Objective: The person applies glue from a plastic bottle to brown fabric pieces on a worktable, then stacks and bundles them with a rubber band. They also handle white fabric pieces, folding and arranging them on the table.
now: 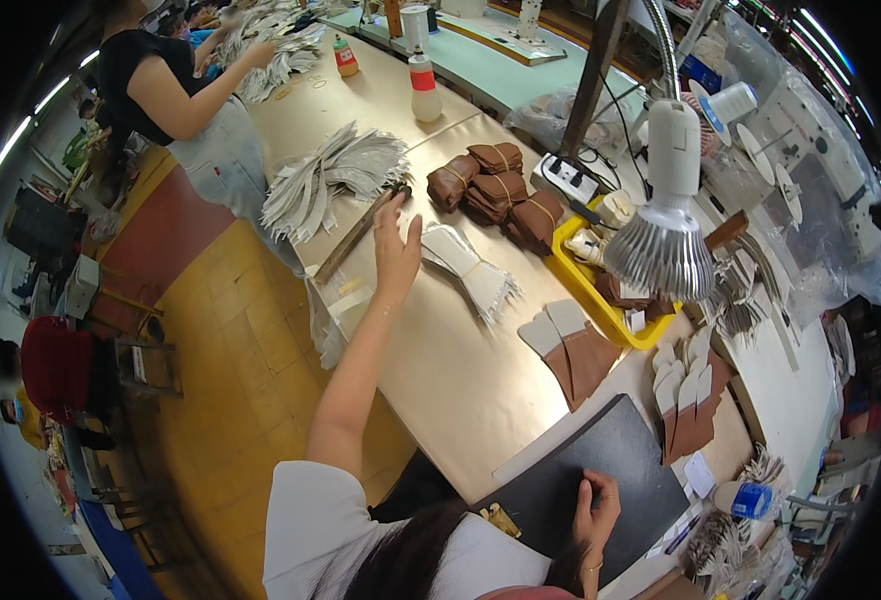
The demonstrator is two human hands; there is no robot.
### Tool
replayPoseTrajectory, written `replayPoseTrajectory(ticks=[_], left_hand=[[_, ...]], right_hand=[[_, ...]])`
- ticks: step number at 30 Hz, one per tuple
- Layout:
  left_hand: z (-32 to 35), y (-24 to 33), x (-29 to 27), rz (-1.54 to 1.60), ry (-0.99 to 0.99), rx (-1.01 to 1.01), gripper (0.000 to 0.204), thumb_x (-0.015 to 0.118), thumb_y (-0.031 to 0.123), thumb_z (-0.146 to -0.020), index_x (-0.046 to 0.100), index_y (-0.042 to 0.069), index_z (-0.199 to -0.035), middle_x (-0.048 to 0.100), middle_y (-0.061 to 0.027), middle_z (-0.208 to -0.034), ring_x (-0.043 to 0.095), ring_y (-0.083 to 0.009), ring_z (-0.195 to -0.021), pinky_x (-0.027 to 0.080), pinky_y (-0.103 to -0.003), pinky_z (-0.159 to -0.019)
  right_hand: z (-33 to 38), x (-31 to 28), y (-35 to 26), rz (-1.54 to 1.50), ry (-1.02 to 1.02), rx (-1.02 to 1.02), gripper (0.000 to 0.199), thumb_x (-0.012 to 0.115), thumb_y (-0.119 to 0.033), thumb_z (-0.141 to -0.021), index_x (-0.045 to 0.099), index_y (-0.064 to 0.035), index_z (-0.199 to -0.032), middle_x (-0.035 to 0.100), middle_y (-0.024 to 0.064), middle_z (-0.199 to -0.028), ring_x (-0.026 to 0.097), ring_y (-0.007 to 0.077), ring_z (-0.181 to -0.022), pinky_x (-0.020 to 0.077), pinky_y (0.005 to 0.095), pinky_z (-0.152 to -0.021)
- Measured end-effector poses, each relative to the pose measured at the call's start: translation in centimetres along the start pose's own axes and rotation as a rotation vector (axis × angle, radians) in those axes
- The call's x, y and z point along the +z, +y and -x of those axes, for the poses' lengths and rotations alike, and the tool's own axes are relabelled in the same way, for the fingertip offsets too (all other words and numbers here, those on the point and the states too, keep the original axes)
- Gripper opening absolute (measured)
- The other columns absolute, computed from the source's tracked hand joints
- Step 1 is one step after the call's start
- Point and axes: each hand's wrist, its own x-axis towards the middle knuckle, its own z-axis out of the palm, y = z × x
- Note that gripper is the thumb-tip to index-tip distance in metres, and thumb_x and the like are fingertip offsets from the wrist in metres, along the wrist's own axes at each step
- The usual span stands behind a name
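My left arm stretches far over the table. The fingers of my left hand are extended with the thumb apart, fingertips at the dark end of a long narrow stick; no grip around it shows. Past the stick lies a fanned heap of pale grey cut pieces. Right of that hand is a banded bundle of pale pieces. Close to my body, my right hand is over a black board, its fingers loosely curled, and nothing shows in them.
Banded brown bundles sit near a yellow basket. Fanned brown-and-grey pieces lie right of centre. A metal lamp overhangs the right side. Two bottles, one of them white and red, stand farther back. A co-worker works at far left.
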Motion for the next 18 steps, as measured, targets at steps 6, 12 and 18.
replayPoseTrajectory(ticks=[6, 12, 18], left_hand=[[6.5, -2.2, -0.1, -0.158, -0.154, 0.02, 0.051, 0.057, 0.014, -0.089, 0.04, 0.005, -0.137, 0.038, -0.0229, -0.136, 0.037, -0.0394, -0.129, 0.034, -0.045, -0.105], [5.9, 0.6, 0.3, -0.381, -0.325, 0.343, 0.079, 0.052, -0.005, -0.07, 0.033, 0.012, -0.145, 0.017, -0.0243, -0.15, 0.019, -0.0427, -0.139, 0.02, -0.051, -0.114], [1.5, 3.4, 1.5, -0.631, -0.783, 0.764, 0.086, 0.066, 0.001, -0.065, 0.035, 0.017, -0.144, 0.025, -0.0173, -0.151, 0.024, -0.0369, -0.14, 0.023, -0.051, -0.113]], right_hand=[[1.1, 2.0, 2.5, 0.21, 0.037, -0.222, 0.012, 0.064, -0.004, -0.083, 0.062, -0.0043, -0.095, 0.062, 0.0122, -0.102, 0.057, 0.0284, -0.098, 0.0407, 0.0377, -0.089], [1.0, 1.9, 3.2, 0.245, 0.064, -0.296, 0.013, 0.067, -0.005, -0.079, 0.065, -0.0074, -0.092, 0.063, 0.007, -0.101, 0.055, 0.0262, -0.098, 0.0393, 0.0379, -0.087], [1.0, 1.7, 3.1, 0.199, 0.104, -0.322, 0.012, 0.067, -0.006, -0.08, 0.065, -0.0073, -0.092, 0.063, 0.0064, -0.101, 0.056, 0.0259, -0.097, 0.04, 0.0377, -0.087]])
